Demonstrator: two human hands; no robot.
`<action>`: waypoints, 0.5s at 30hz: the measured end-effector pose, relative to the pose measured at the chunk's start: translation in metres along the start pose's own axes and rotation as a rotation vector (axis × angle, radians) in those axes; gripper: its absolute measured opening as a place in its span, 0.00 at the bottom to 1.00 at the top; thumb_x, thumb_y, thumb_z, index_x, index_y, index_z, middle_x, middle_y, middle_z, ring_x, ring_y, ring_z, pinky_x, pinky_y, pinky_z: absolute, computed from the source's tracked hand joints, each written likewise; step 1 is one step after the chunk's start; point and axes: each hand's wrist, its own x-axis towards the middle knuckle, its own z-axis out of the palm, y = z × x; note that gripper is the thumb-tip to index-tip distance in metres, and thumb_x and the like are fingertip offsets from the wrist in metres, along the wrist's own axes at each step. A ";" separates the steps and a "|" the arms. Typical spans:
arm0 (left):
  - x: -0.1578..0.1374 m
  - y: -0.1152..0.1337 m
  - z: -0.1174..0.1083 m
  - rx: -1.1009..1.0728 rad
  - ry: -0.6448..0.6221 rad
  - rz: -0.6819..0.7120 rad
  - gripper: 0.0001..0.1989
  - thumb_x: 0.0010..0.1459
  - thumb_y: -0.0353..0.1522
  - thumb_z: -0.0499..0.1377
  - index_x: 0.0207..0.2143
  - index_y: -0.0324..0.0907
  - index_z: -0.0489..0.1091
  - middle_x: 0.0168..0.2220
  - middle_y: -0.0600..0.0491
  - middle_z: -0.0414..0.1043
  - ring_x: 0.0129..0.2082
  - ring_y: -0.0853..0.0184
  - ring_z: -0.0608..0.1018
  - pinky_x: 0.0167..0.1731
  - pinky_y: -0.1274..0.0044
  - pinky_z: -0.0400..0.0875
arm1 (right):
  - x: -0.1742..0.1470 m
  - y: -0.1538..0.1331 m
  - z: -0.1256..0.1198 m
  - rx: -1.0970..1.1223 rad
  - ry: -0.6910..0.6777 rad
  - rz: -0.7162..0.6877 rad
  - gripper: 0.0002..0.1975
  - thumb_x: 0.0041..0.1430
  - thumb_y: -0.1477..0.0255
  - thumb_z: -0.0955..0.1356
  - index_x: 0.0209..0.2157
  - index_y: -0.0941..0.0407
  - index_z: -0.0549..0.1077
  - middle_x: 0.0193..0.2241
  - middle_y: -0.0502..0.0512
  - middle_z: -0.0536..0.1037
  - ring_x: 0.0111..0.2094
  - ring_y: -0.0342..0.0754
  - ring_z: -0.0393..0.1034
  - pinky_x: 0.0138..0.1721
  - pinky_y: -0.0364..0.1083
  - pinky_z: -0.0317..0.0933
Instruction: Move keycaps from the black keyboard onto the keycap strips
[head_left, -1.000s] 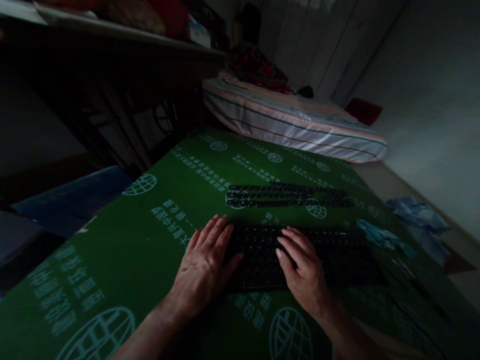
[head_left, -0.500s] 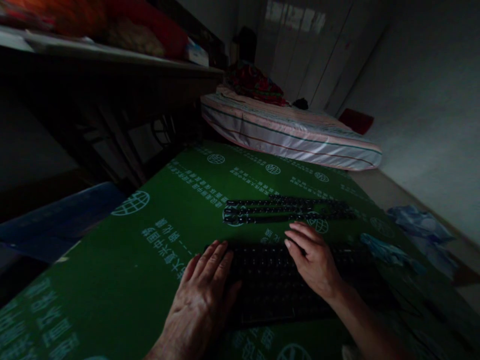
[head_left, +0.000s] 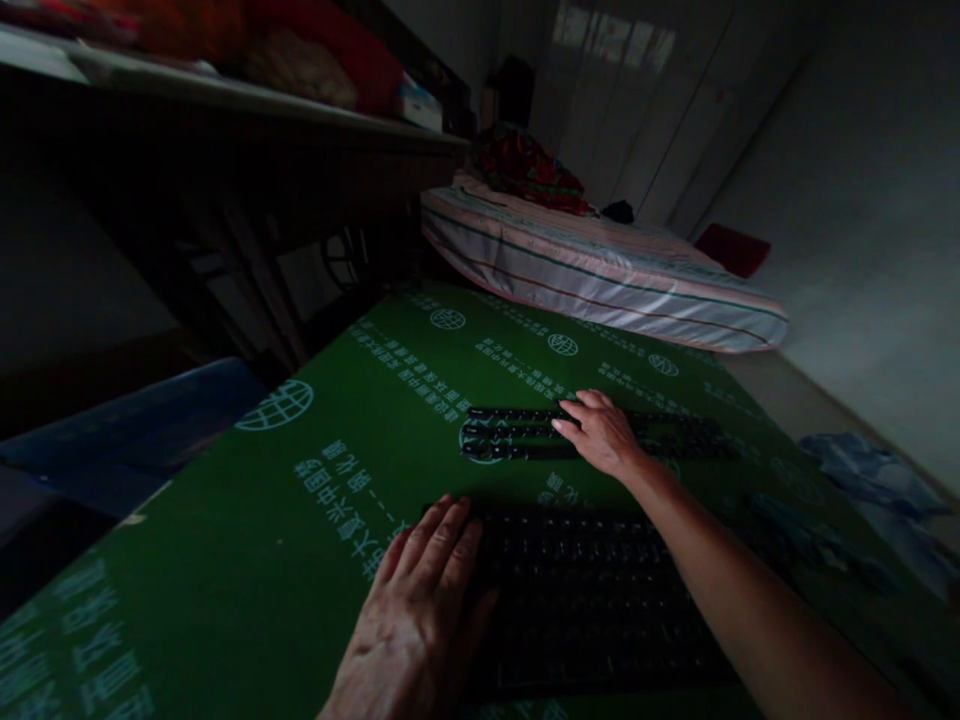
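A black keyboard (head_left: 585, 580) lies on the green tabletop in front of me, its long side toward me. My left hand (head_left: 424, 590) rests flat along its left end, fingers stretched forward near the far left corner and thumb over the dark edge. Beyond the keyboard, small black keycaps (head_left: 517, 432) with pale marks lie in several long rows. Over the middle of these rows is my right hand (head_left: 596, 430), its thumb and forefinger a little apart at the keycaps. My right forearm hides the keyboard's right part. No keycap shows clearly between the fingers.
The green tabletop (head_left: 360, 400) bears pale printing. A crumpled bluish cloth (head_left: 817, 545) lies right of the keyboard. A mattress (head_left: 600, 265) is beyond the far edge, a dark table (head_left: 300, 140) at the left, and a blue surface (head_left: 142, 420) below it.
My right hand has moved forward from above the keyboard to the rows of keycaps. My left hand stays at the keyboard's left end. The whole view has shifted slightly.
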 end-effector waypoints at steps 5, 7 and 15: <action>0.002 0.002 -0.004 -0.007 0.002 0.019 0.23 0.60 0.37 0.52 0.55 0.36 0.62 0.57 0.41 0.64 0.57 0.53 0.66 0.47 0.60 0.71 | 0.007 0.000 0.005 -0.018 -0.045 0.035 0.22 0.62 0.58 0.59 0.50 0.54 0.72 0.54 0.62 0.67 0.57 0.56 0.56 0.52 0.55 0.56; 0.006 0.003 -0.009 0.016 0.002 0.037 0.22 0.59 0.36 0.52 0.53 0.35 0.64 0.55 0.40 0.66 0.55 0.53 0.68 0.45 0.60 0.72 | 0.010 0.000 0.006 -0.025 -0.058 0.033 0.21 0.62 0.57 0.59 0.49 0.53 0.72 0.54 0.61 0.68 0.58 0.56 0.56 0.52 0.55 0.56; 0.004 0.001 -0.006 0.041 0.001 0.034 0.23 0.58 0.37 0.52 0.55 0.36 0.63 0.55 0.41 0.66 0.56 0.54 0.67 0.46 0.62 0.72 | 0.020 0.002 0.007 -0.037 -0.097 0.069 0.22 0.62 0.56 0.58 0.48 0.51 0.73 0.53 0.59 0.68 0.57 0.55 0.56 0.53 0.53 0.55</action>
